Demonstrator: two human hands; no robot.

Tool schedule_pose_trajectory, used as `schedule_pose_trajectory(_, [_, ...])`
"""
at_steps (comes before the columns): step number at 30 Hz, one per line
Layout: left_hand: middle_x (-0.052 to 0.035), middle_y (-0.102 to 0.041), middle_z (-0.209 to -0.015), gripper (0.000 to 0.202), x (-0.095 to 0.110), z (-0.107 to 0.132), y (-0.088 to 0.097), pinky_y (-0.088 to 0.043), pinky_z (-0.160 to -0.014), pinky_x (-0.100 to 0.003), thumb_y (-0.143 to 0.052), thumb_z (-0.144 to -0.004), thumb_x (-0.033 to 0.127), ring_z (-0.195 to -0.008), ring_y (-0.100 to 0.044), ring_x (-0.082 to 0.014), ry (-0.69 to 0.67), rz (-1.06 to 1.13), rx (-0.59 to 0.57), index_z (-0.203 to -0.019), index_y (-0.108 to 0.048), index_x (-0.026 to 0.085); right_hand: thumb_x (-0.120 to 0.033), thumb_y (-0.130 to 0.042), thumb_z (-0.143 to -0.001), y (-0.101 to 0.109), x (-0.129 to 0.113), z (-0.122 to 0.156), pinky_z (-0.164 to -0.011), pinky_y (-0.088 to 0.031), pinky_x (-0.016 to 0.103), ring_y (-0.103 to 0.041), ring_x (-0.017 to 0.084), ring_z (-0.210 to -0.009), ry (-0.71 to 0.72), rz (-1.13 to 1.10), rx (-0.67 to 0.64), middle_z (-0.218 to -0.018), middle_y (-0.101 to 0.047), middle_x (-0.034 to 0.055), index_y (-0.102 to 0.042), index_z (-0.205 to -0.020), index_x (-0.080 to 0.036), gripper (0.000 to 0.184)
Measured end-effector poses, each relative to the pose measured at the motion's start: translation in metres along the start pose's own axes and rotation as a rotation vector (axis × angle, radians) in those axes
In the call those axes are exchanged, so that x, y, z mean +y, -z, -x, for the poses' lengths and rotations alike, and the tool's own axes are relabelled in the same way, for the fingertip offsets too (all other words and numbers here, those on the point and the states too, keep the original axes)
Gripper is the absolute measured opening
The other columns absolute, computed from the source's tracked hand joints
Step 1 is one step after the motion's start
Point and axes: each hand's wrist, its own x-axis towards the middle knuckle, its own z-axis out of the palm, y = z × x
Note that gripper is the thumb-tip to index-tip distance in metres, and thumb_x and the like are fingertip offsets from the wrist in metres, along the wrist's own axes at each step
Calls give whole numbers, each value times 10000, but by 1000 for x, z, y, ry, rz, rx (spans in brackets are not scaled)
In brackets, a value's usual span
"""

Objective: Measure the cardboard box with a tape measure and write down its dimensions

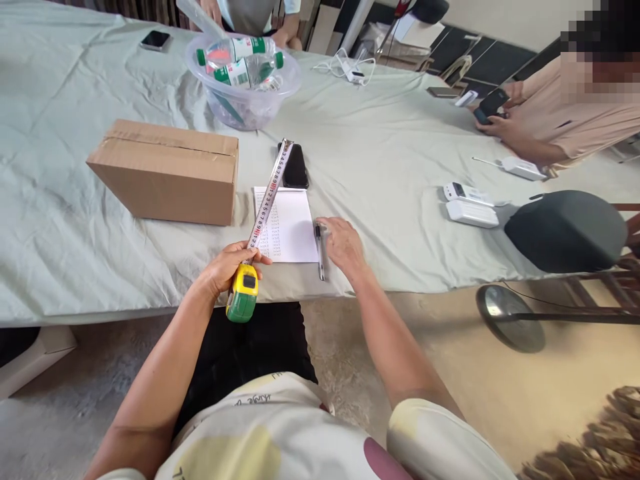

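My left hand (227,265) is closed around a yellow and green tape measure (243,293) at the table's near edge. Its tape blade (270,193) is pulled out and slants up and away over a white sheet of paper (290,223) toward a black phone (295,167). My right hand (343,243) rests on the table just right of the sheet, fingers touching a black pen (319,250) that lies beside the paper. A closed cardboard box (165,170) sits left of the sheet.
A clear plastic bowl (245,100) holding bottles stands at the back, with another person's hands behind it. At the right a person holds a phone (490,107). White devices (470,212), a charger (355,73), a phone (155,40) and a dark chair seat (565,230) are around.
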Motion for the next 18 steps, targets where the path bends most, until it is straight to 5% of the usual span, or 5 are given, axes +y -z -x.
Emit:
schedule_pose_trajectory(5, [-110, -768, -897, 54, -6, -4, 4, -499, -476, -251, -605, -874, 198, -534, -661, -152, -17, 27, -35, -873, -590, 146, -239, -435, -937, 1, -8, -84, -1024, -484, 400, -678, 234, -1068, -321, -266, 51, -1148, -738, 118, -672, -1187, -133, 360])
schedule_pose_trajectory(8, [-106, -768, -887, 101, -8, -7, 6, -498, -483, -255, -656, -834, 225, -533, -661, -158, -20, 55, -31, -859, -584, 158, -317, -486, -949, -3, -21, -146, -1080, -434, 382, -622, 259, -1219, -407, -217, 34, -1251, -696, 162, -664, -1184, -99, 366])
schedule_pose_trajectory(13, [-100, -760, -861, 161, -9, -10, 8, -499, -496, -262, -708, -792, 270, -532, -662, -165, -2, 97, -48, -801, -587, 164, -663, -614, -828, -17, -47, -207, -1054, -444, 503, -575, 399, -1256, -521, -131, -108, -1303, -621, 282, -576, -1266, -18, 780])
schedule_pose_trajectory(18, [-97, -752, -837, 208, -9, -10, 8, -510, -528, -260, -745, -781, 306, -539, -649, -155, -33, 126, -95, -767, -591, 167, -554, -842, -636, -30, -59, -217, -1091, -398, 584, -472, 442, -1342, -548, -82, -132, -1411, -505, 308, -399, -1434, -51, 1042])
